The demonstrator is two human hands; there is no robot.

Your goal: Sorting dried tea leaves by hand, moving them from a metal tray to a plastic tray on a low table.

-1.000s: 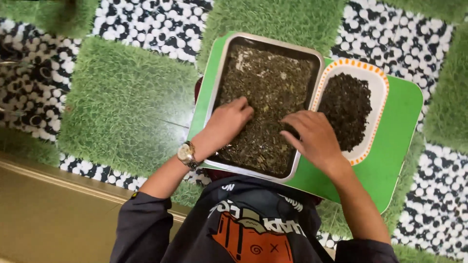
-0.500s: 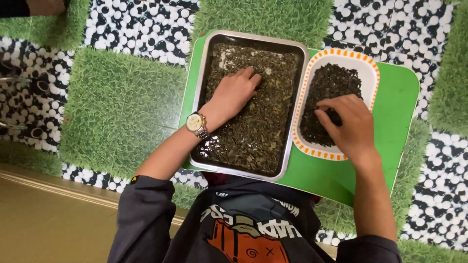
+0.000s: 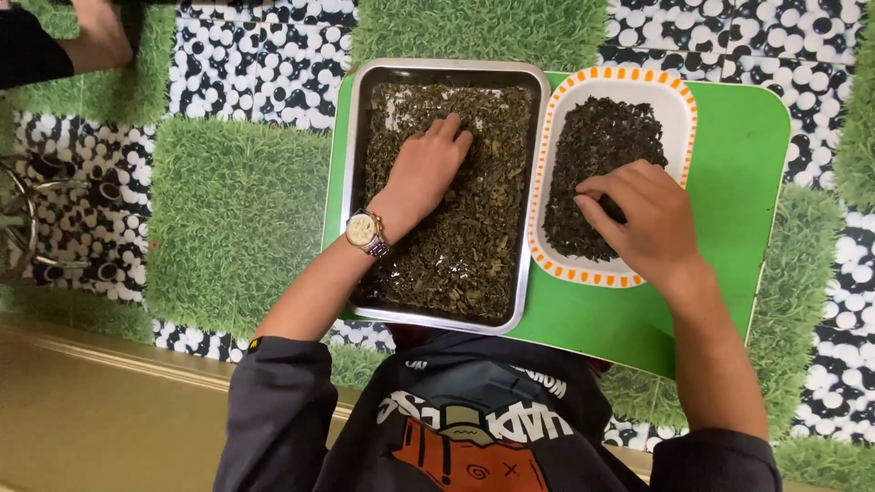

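A: Flooring under both hands is a patchwork of green grass squares (image 3: 237, 219) and black-and-white pebble squares (image 3: 264, 64). One green board (image 3: 738, 173) lies on it, under both hands.

B: Containers?

A: Two, side by side and touching on the board. One metal tray (image 3: 533, 196) under the left hand, one white dish with an orange dashed rim (image 3: 679, 100) under the right. Each holds dry dark leaf fragments (image 3: 474, 246); the dish's heap (image 3: 611, 146) looks darker.

B: Left hand pose?

A: Left hand (image 3: 424, 173) lies palm down, flat on the leaves in the tray, fingers together and extended away from the body. It grips nothing. Forearm bare, sleeve pushed above the elbow, one wristwatch (image 3: 363, 230) at the wrist.

B: Right hand?

A: Right hand (image 3: 643, 219) hovers over the dish's near half, fingers curled inward and bunched, tips down at the heap. Whether leaves are pinched between them I cannot tell.

B: Anything else?

A: One further hand of another person (image 3: 96, 36), with a dark sleeve, well beyond and left of the left hand. A wire stand (image 3: 18, 219) sits far left.
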